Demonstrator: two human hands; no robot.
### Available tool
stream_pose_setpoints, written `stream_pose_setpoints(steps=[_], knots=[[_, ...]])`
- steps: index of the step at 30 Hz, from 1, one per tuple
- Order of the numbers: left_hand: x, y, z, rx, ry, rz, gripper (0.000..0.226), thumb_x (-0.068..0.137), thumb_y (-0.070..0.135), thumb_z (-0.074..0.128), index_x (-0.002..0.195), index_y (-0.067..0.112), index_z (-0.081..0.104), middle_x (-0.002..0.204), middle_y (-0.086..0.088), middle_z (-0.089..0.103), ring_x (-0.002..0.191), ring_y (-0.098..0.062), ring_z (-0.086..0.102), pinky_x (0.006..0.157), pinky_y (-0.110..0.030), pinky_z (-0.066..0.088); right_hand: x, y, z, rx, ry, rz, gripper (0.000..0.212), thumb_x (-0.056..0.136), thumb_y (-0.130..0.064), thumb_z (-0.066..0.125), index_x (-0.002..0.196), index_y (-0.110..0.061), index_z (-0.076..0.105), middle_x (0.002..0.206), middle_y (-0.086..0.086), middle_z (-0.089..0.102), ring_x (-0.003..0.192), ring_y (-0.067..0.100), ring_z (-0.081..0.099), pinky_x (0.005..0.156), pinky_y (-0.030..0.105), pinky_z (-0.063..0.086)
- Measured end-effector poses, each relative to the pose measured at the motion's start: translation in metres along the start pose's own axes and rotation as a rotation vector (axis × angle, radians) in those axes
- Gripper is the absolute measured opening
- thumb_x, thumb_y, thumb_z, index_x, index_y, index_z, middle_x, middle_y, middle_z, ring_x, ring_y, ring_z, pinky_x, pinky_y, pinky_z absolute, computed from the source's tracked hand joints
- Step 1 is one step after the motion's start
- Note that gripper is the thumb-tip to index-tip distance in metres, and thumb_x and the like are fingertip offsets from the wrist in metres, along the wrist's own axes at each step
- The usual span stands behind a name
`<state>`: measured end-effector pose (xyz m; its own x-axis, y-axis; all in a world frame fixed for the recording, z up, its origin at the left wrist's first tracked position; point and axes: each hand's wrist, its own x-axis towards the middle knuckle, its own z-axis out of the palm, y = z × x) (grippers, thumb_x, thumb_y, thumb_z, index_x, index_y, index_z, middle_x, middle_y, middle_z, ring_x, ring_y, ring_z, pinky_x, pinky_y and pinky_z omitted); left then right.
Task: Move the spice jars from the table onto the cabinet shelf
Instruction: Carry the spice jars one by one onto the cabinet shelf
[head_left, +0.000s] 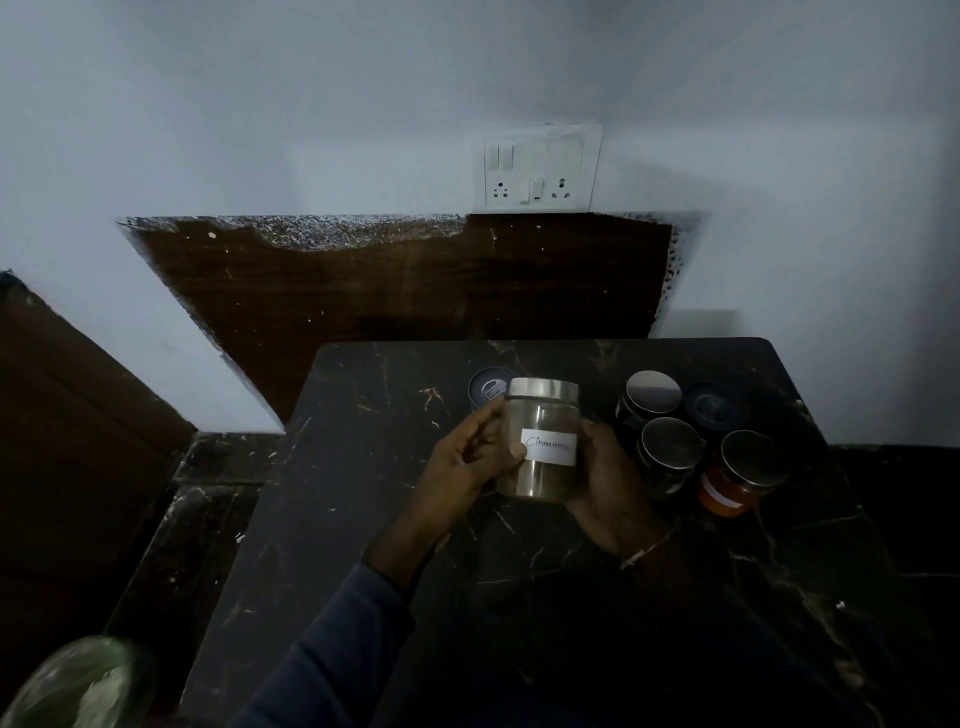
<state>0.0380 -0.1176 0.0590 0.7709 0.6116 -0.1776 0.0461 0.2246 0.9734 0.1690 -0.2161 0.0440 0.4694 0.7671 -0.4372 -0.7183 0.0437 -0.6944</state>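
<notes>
Above the black marble table (363, 519) I hold a glass jar with a steel lid and a white label reading "Cinnamon" (543, 441). My left hand (467, 462) grips its left side and my right hand (605, 483) its right side. To the right, several jars stand together on the table: a steel-lidded jar (652, 397), another steel-lidded jar (670, 457), a jar of orange spice (737, 480) and a dark-lidded jar (714, 408). Behind the held jar stands one more dark-lidded jar (485, 387). No cabinet shelf is in view.
A dark wooden panel (415, 291) leans against the white wall behind the table, under a switch and socket plate (540, 169). A brown door or board (78, 415) is at the left. A blurred green object (83, 680) sits at the bottom left.
</notes>
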Motion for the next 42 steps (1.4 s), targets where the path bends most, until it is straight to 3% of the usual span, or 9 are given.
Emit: stream_pose_setpoints(steps=[3, 10, 15, 22, 26, 31, 34, 37, 42], knots=[[-0.001, 0.002, -0.002, 0.007, 0.006, 0.036, 0.061, 0.083, 0.013, 0.065, 0.138, 0.031, 0.044, 0.127, 0.003, 0.062, 0.112, -0.017, 0.063, 0.089, -0.04, 0.055, 0.001, -0.002, 0.008, -0.184, 0.042, -0.071, 0.04, 0.102, -0.036, 0.034, 0.122, -0.012, 0.059, 0.123, 0.018, 0.064, 0.112, 0.034, 0.062, 0.093, 0.05, 0.051], [0.009, 0.048, -0.021, 0.143, -0.006, 0.144, 0.069, 0.081, 0.023, 0.067, 0.143, 0.028, 0.038, 0.136, 0.002, 0.055, 0.118, -0.012, 0.059, 0.097, -0.04, 0.051, 0.006, -0.03, 0.044, -0.395, -0.135, -0.158, 0.037, 0.095, -0.05, 0.039, 0.122, -0.03, 0.055, 0.121, 0.007, 0.065, 0.107, 0.021, 0.066, 0.092, 0.045, 0.054], [0.02, 0.149, -0.035, 0.393, -0.057, 0.395, 0.07, 0.084, 0.026, 0.062, 0.145, 0.033, 0.028, 0.136, 0.018, 0.05, 0.12, 0.004, 0.053, 0.096, -0.021, 0.049, 0.002, -0.106, 0.109, -0.641, -0.228, -0.484, 0.029, 0.094, -0.049, 0.041, 0.111, -0.037, 0.061, 0.112, -0.008, 0.07, 0.105, 0.01, 0.066, 0.089, 0.032, 0.052], [0.029, 0.352, -0.064, 0.708, -0.026, 0.825, 0.074, 0.085, 0.026, 0.067, 0.146, 0.042, 0.028, 0.14, 0.012, 0.05, 0.114, -0.008, 0.06, 0.089, -0.036, 0.056, -0.042, -0.256, 0.245, -0.952, -0.366, -1.043, 0.08, 0.08, -0.054, 0.053, 0.15, -0.041, 0.017, 0.127, -0.006, 0.062, 0.111, 0.005, 0.063, 0.089, 0.029, 0.055], [0.028, 0.452, -0.071, 0.9, 0.086, 1.039, 0.083, 0.087, 0.026, 0.067, 0.146, 0.051, 0.013, 0.142, 0.011, 0.045, 0.115, -0.005, 0.058, 0.089, -0.028, 0.055, -0.058, -0.326, 0.329, -1.044, -0.376, -1.325, 0.068, 0.087, -0.047, 0.058, 0.145, -0.031, 0.028, 0.128, -0.01, 0.053, 0.113, 0.003, 0.058, 0.094, 0.034, 0.054], [0.062, 0.506, -0.095, 0.999, 0.255, 1.018, 0.083, 0.089, 0.029, 0.063, 0.149, 0.042, 0.008, 0.129, 0.017, 0.047, 0.105, -0.01, 0.062, 0.08, -0.017, 0.05, -0.027, -0.369, 0.4, -1.141, -0.343, -1.392, 0.057, 0.09, -0.042, 0.061, 0.137, -0.027, 0.033, 0.121, -0.008, 0.051, 0.113, 0.015, 0.057, 0.098, 0.046, 0.05], [0.096, 0.512, -0.122, 0.984, 0.369, 0.886, 0.063, 0.09, 0.022, 0.059, 0.146, 0.033, 0.033, 0.11, 0.012, 0.062, 0.098, -0.015, 0.064, 0.084, -0.023, 0.051, 0.006, -0.378, 0.425, -1.207, -0.347, -1.319, 0.047, 0.09, -0.041, 0.061, 0.13, -0.031, 0.038, 0.123, -0.002, 0.053, 0.11, 0.021, 0.06, 0.091, 0.044, 0.053], [0.118, 0.507, -0.148, 1.076, 0.475, 0.714, 0.029, 0.086, 0.017, 0.053, 0.108, 0.018, 0.071, 0.101, -0.001, 0.073, 0.096, -0.017, 0.065, 0.091, -0.035, 0.051, 0.031, -0.382, 0.439, -1.232, -0.359, -1.243, 0.034, 0.092, -0.042, 0.058, 0.121, -0.032, 0.042, 0.117, 0.004, 0.059, 0.094, 0.017, 0.063, 0.072, 0.029, 0.049], [0.143, 0.512, -0.158, 1.027, 0.615, 0.707, 0.026, 0.074, 0.027, 0.053, 0.075, 0.016, 0.076, 0.08, 0.002, 0.075, 0.083, -0.014, 0.068, 0.082, -0.034, 0.056, 0.066, -0.402, 0.466, -1.424, -0.227, -1.223, 0.03, 0.096, -0.039, 0.052, 0.121, -0.025, 0.044, 0.109, 0.001, 0.06, 0.08, 0.009, 0.054, 0.06, 0.019, 0.039]])
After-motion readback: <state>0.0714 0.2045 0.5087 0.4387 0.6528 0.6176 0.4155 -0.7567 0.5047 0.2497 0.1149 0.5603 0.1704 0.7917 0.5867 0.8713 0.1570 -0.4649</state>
